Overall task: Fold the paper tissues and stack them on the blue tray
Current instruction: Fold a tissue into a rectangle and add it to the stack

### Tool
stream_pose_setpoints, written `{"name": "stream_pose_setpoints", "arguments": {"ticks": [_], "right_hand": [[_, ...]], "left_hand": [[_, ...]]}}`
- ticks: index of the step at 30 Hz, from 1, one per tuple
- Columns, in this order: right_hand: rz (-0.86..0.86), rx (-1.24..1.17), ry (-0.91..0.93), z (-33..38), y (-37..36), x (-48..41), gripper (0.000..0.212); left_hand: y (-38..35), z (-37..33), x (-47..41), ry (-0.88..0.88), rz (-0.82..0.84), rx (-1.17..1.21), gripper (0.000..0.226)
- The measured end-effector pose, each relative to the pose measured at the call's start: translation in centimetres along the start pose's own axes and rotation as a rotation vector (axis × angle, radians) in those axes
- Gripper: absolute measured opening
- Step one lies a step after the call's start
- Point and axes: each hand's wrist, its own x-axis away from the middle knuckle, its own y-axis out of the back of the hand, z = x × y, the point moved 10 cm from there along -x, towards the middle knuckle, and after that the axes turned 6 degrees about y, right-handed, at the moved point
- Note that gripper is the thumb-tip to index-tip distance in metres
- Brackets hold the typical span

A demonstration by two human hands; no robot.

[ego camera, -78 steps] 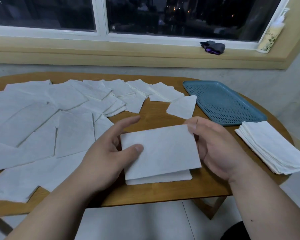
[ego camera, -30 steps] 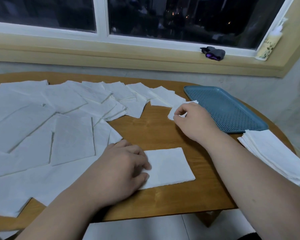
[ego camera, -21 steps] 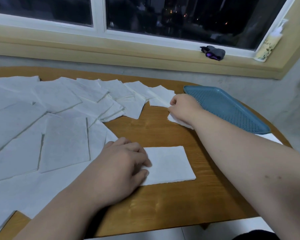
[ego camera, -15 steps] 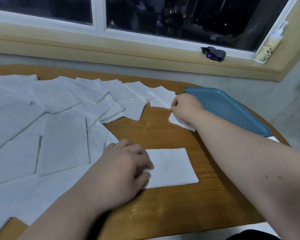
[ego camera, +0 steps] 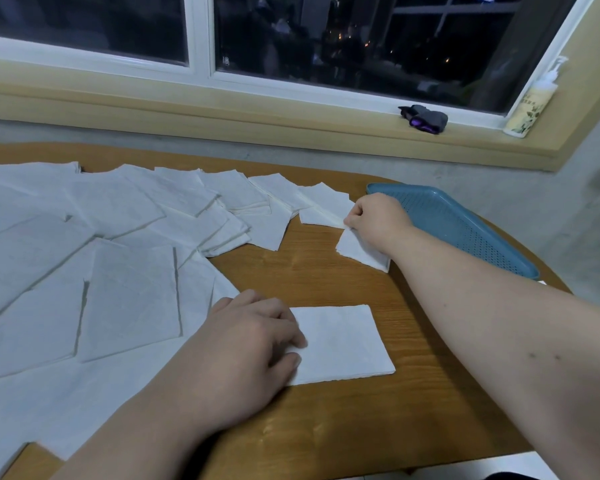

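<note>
We are working through the stacking step, judging by how things lie: our left hand [ego camera: 253, 344] is resting with curled fingers and thumb on the left end of a rectangular folded white paper tissue [ego camera: 343, 344], holding it flat on the round wooden worktop [ego camera: 326, 278] near its front edge. Our right hand [ego camera: 378, 220] is reaching far forward and pinching the top corner of a smaller folded white tissue [ego camera: 359, 252], which is lying on the wood just beside the near-left rim of the blue perforated plastic tray [ego camera: 465, 230]. The tray itself is sitting at the worktop's right side, and no tissue is showing on the part of it we can see – so the stack, we judge, is not yet begun. Many flat white unfolded tissues [ego camera: 118, 271] are covering the left half of the worktop, overlapping one another. The next move is probably calling for us to lift the pinched tissue over the rim and lay it square on the tray – lightly, since thin paper may unfold or slide – and then to bring the nearer folded one across on top of it.
</note>
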Motion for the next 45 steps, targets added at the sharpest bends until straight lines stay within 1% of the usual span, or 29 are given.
{"name": "stream_pose_setpoints", "arguments": {"ticks": [5, 8, 11, 14, 17, 19, 21, 24, 25, 26, 28, 29, 30, 32, 36, 39, 40, 41, 42, 43, 44, 45], "right_hand": [[-0.036, -0.02, 0.003, 0.3, 0.9, 0.6, 0.029], [-0.087, -0.08, 0.0, 1.0, 2.2, 2.1, 0.023], [-0.111, -0.19, 0.008, 2.4, 3.7, 5.2, 0.016], [-0.054, -0.264, 0.019, 3.8, 4.2, 9.5, 0.014], [-0.013, -0.32, 0.033, 4.9, 4.5, 14.4, 0.011], [0.029, -0.409, 0.045, 5.5, 4.5, 17.2, 0.01], [0.077, -0.483, 0.079, 6.2, 4.6, 19.1, 0.012], [0.112, -0.464, 0.168, 7.3, 5.7, 21.0, 0.012], [0.117, -0.46, 0.196, 7.4, 6.0, 21.5, 0.013], [0.119, -0.464, 0.221, 7.6, 6.2, 21.9, 0.013], [0.116, -0.489, 0.263, 7.7, 6.5, 22.5, 0.015], [0.108, -0.511, 0.278, 7.7, 6.6, 22.8, 0.015], [0.1, -0.539, 0.285, 7.7, 6.7, 22.9, 0.016], [0.094, -0.592, 0.286, 7.5, 6.6, 23.0, 0.016], [0.078, -0.734, 0.263, 6.7, 6.6, 22.9, 0.011], [-0.019, -0.846, 0.208, 5.9, 6.9, 22.6, 0.016], [-0.057, -0.906, 0.179, 5.8, 7.1, 22.6, 0.014], [-0.079, -1.002, 0.139, 5.7, 7.0, 22.6, 0.008], [-0.077, -1.1, 0.098, 5.7, 6.7, 22.6, 0.01], [-0.048, -1.171, 0.065, 5.9, 6.2, 22.6, 0.02], [-0.004, -1.203, 0.046, 6.3, 5.6, 22.5, 0.027], [0.03, -1.175, 0.033, 6.6, 4.9, 22.4, 0.029]], "left_hand": [[0.1, -0.1, 0.0, 0.006, 0.008, 0.002, 0.019], [0.1, -0.2, 0.1, 0.008, 0.013, -0.001, 0.02], [0.1, -0.2, 0.1, 0.002, 0.009, -0.003, 0.023], [0.2, -0.5, 0.2, -0.007, 0.023, -0.006, 0.028], [0.3, -0.8, 0.8, -0.023, 0.051, -0.025, 0.027], [0.6, -1.2, 1.2, -0.045, 0.05, -0.023, 0.03], [1.4, -1.2, 1.5, -0.028, -0.006, 0.034, 0.032], [3.5, 0.0, 2.0, 0.08, -0.196, 0.114, 0.031], [4.0, 0.1, 2.3, 0.104, -0.238, 0.122, 0.036], [4.1, 0.2, 2.5, 0.125, -0.253, 0.135, 0.046], [3.7, 0.0, 2.8, 0.158, -0.216, 0.178, 0.075], [3.5, -0.2, 2.8, 0.166, -0.192, 0.195, 0.085], [3.3, -0.4, 2.8, 0.172, -0.17, 0.213, 0.09], [3.1, -0.6, 2.8, 0.191, -0.152, 0.268, 0.086], [4.7, -0.9, 3.3, 0.214, -0.263, 0.335, 0.06], [5.5, -0.8, 3.7, 0.243, -0.308, 0.463, 0.051], [5.7, -0.6, 3.8, 0.259, -0.33, 0.507, 0.047], [5.8, -0.5, 3.8, 0.276, -0.353, 0.547, 0.044], [5.8, -0.2, 3.8, 0.297, -0.369, 0.579, 0.043], [5.6, 0.1, 3.8, 0.323, -0.37, 0.602, 0.043], [5.3, 0.5, 3.6, 0.35, -0.356, 0.609, 0.044], [5.0, 0.8, 3.5, 0.373, -0.333, 0.592, 0.044]]}}
